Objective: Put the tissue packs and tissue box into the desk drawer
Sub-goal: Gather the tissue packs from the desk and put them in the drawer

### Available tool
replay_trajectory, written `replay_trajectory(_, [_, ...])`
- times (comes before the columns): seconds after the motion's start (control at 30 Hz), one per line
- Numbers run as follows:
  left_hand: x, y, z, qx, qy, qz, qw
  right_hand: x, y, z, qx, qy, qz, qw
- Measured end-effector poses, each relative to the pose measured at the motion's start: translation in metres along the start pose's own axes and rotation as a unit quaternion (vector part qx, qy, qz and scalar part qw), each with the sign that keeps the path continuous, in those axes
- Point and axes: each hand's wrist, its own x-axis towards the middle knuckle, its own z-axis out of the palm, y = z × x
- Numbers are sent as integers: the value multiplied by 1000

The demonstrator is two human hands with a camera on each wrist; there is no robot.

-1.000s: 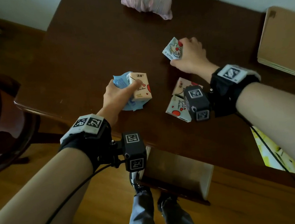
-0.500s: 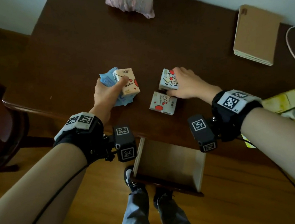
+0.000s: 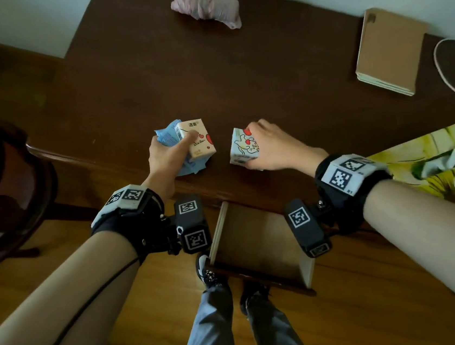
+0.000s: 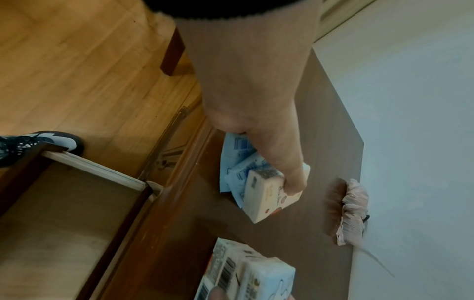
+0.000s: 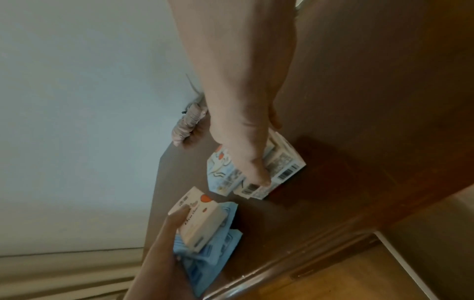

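Observation:
My left hand [image 3: 167, 156] grips a cream tissue pack [image 3: 198, 138] with red hearts, stacked against crumpled blue packs [image 3: 166, 134], near the desk's front edge. The left wrist view shows the thumb [image 4: 295, 180] pressed on the cream pack [image 4: 266, 201]. To the right, my right hand [image 3: 271, 147] grips white cat-print tissue packs [image 3: 242, 146], bunched together in the right wrist view [image 5: 282, 166]. The open drawer [image 3: 260, 242] sticks out below the desk edge between my wrists and looks bare inside. A yellow tissue box [image 3: 432, 160] lies at the desk's right end.
A pink bundle [image 3: 205, 4] lies at the back of the desk by the wall. A brown notebook [image 3: 388, 52] and a white cable [image 3: 447, 73] sit at the back right. A dark wooden chair [image 3: 0, 184] stands to the left. My legs [image 3: 218, 329] are under the drawer.
My right hand has come back toward the front edge with its cat-print pack and gathered up the loose packs that lay there. My left hand keeps its hold and has barely moved.

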Motion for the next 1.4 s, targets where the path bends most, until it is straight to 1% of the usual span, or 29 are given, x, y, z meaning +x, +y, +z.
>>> replay_trajectory(0.1, [-3,-5,-8,1,-1,-6,1000,0,-6,-6,-22,-38,36,998])
replay_trajectory(0.23, [-8,-9,-12,-8,-11,-14,1000,4,-11,-15,5,-106,61,992])
replay_trajectory(0.37, [-10,-13,-13,-12,-21,-19,1000,4,-12,-20,41,-148,79,985])
replay_trajectory(0.5, [-10,-13,-14,-18,-29,-23,999,10,-9,-17,73,-159,83,981])
replay_trajectory(0.6, [-9,-13,-15,-22,-34,-26,999,15,-13,-21,97,-176,70,977])
replay_trajectory(0.7, [-9,-13,-15,-17,-40,-26,999,15,-16,-24,99,-168,63,979])
replay_trajectory(0.8, [-10,-12,-14,-3,-38,-20,999,12,-18,-17,77,-183,76,977])
replay_trajectory(0.87, [-10,-13,-15,3,-38,-14,999,6,-20,-7,48,-165,80,982])
replay_trajectory(0.9, [-10,-14,-15,2,-39,-13,999,3,-21,-1,49,-143,80,985])
replay_trajectory(1.0, [-8,-16,-16,-1,-42,-9,999,-8,-24,20,97,-83,75,989])
replay_trajectory(1.13, [-14,-23,-19,-6,-55,-1,998,-20,-27,43,80,11,43,996])
replay_trajectory(1.23, [-24,-32,-25,11,-75,3,997,-30,-25,53,121,10,42,992])
replay_trajectory(1.3, [-33,-39,-29,18,-91,-6,996,-44,-21,61,211,-9,45,976])
replay_trajectory(1.4, [-45,-56,-34,51,-126,-24,990,-75,-3,85,381,-35,49,923])
